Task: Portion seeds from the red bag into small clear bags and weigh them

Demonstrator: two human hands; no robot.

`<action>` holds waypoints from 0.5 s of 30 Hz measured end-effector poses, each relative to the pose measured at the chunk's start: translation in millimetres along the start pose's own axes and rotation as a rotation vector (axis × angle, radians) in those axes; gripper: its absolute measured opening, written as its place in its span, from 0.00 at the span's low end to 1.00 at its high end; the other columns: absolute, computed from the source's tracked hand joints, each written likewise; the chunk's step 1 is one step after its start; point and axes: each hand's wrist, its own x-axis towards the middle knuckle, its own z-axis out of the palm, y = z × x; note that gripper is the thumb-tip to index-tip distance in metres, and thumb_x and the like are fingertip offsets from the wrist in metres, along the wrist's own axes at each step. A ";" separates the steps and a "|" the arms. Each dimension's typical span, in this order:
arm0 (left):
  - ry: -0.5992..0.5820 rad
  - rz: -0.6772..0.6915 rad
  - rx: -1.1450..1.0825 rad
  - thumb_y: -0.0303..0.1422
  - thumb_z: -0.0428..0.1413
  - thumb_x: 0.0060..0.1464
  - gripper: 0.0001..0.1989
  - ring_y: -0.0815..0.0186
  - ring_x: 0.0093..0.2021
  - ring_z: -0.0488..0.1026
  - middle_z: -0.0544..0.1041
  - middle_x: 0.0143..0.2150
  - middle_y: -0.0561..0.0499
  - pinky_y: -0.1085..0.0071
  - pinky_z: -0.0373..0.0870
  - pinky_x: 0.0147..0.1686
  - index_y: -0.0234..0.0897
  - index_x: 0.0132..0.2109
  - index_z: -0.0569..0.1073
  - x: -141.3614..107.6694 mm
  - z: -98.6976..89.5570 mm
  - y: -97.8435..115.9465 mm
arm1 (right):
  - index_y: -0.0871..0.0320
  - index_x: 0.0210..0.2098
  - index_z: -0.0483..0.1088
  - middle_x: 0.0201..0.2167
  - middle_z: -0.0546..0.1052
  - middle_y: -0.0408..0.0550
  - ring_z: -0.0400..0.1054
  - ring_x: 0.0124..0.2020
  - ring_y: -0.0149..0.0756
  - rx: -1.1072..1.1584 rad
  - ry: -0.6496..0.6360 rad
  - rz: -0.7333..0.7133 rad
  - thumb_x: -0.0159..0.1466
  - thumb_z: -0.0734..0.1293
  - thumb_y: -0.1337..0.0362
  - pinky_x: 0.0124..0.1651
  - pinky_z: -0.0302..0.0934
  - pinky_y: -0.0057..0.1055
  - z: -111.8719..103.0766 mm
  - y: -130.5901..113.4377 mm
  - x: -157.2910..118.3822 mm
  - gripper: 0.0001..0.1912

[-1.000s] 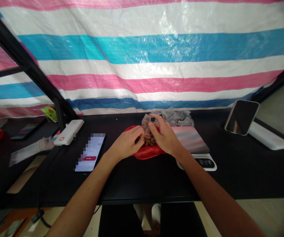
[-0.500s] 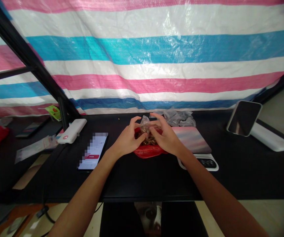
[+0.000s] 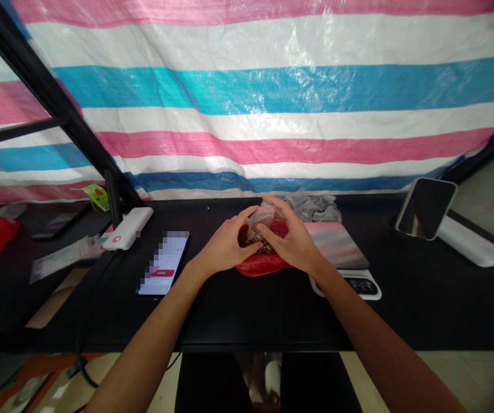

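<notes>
My left hand (image 3: 225,245) and my right hand (image 3: 292,241) cup a small clear plastic bag (image 3: 261,221) from either side, their fingertips pressed against it. Brown granular food (image 3: 264,248) shows between my fingers, partly hidden by them. It lies on a crumpled red plastic bag (image 3: 263,265) on the black table (image 3: 230,315). Just behind my right hand lies a heap of crumpled clear plastic bags (image 3: 313,206).
On the table, left of my hands, are a smartphone (image 3: 163,265) with a pixelated screen and a white power bank (image 3: 126,228). To the right are a pink-grey case (image 3: 337,245), a white-cased phone (image 3: 362,285) and a propped phone (image 3: 425,207). A striped tarpaulin (image 3: 247,109) hangs behind.
My hands have closed in around the clear bag, with fingers that were spread half a second ago now against it. The view has tilted slightly.
</notes>
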 end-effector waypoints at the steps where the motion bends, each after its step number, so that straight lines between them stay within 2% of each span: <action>1: 0.006 -0.003 -0.006 0.37 0.65 0.57 0.41 0.53 0.58 0.76 0.78 0.59 0.44 0.51 0.68 0.63 0.46 0.73 0.56 -0.1 -0.3 0.0 | 0.46 0.68 0.61 0.67 0.69 0.49 0.68 0.65 0.46 0.005 0.011 -0.001 0.68 0.69 0.60 0.69 0.62 0.48 0.0 -0.2 0.1 0.31; 6: 0.034 -0.004 -0.037 0.39 0.68 0.54 0.46 0.50 0.63 0.72 0.74 0.64 0.42 0.49 0.66 0.65 0.47 0.73 0.56 -0.5 -1.0 -1.4 | 0.44 0.69 0.60 0.69 0.67 0.46 0.65 0.67 0.46 0.026 0.003 -0.016 0.68 0.69 0.61 0.71 0.60 0.49 -0.3 -1.3 0.6 0.32; 11: 0.057 -0.019 -0.061 0.39 0.64 0.59 0.39 0.53 0.59 0.76 0.78 0.58 0.43 0.52 0.68 0.63 0.47 0.72 0.58 -0.1 -0.1 -2.2 | 0.44 0.69 0.61 0.68 0.69 0.47 0.67 0.66 0.47 0.041 -0.001 -0.016 0.67 0.70 0.59 0.69 0.63 0.49 -0.9 -3.6 0.4 0.32; 15: 0.082 0.019 -0.006 0.38 0.64 0.59 0.36 0.55 0.56 0.77 0.80 0.55 0.45 0.54 0.69 0.61 0.46 0.71 0.60 0.4 -1.0 -3.1 | 0.46 0.68 0.62 0.64 0.73 0.50 0.71 0.62 0.46 0.068 0.030 -0.037 0.68 0.70 0.59 0.67 0.65 0.47 -2.3 -5.7 0.3 0.31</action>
